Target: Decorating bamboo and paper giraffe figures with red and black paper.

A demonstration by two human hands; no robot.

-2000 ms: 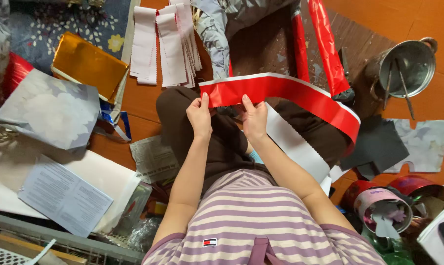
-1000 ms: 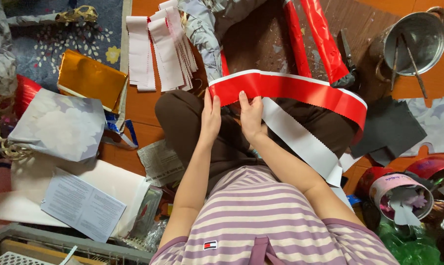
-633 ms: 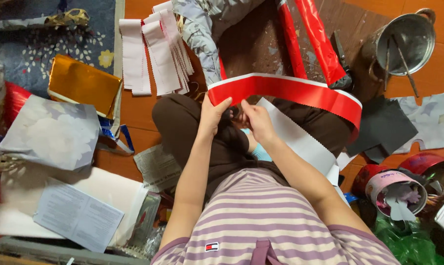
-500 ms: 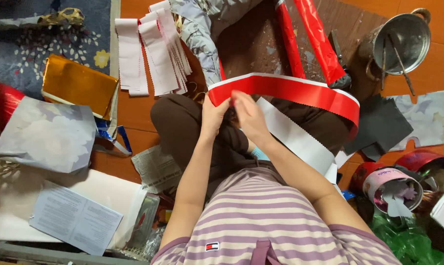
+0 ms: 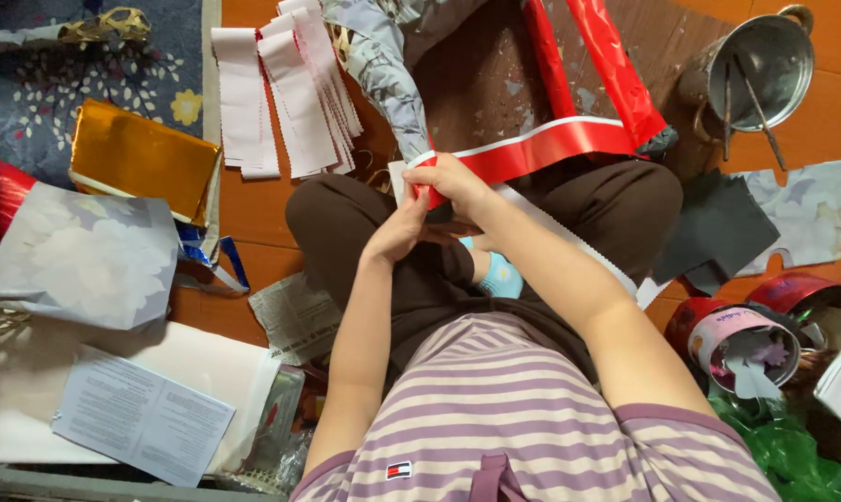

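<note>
Both hands meet at the near end of a glossy red strip (image 5: 550,147) (its length trailing rightward), right hand (image 5: 457,181) fingers pinching it, left hand (image 5: 403,228) fingers closing just beneath.

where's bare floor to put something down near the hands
Bare orange floor shows between the white strips and the gold foil sheet, down to the person's knee. A small patch lies right of the metal pot, above the grey cutout paper. Both hands, left hand and right hand, meet at the red strip; the lower left and right are crowded.
</note>
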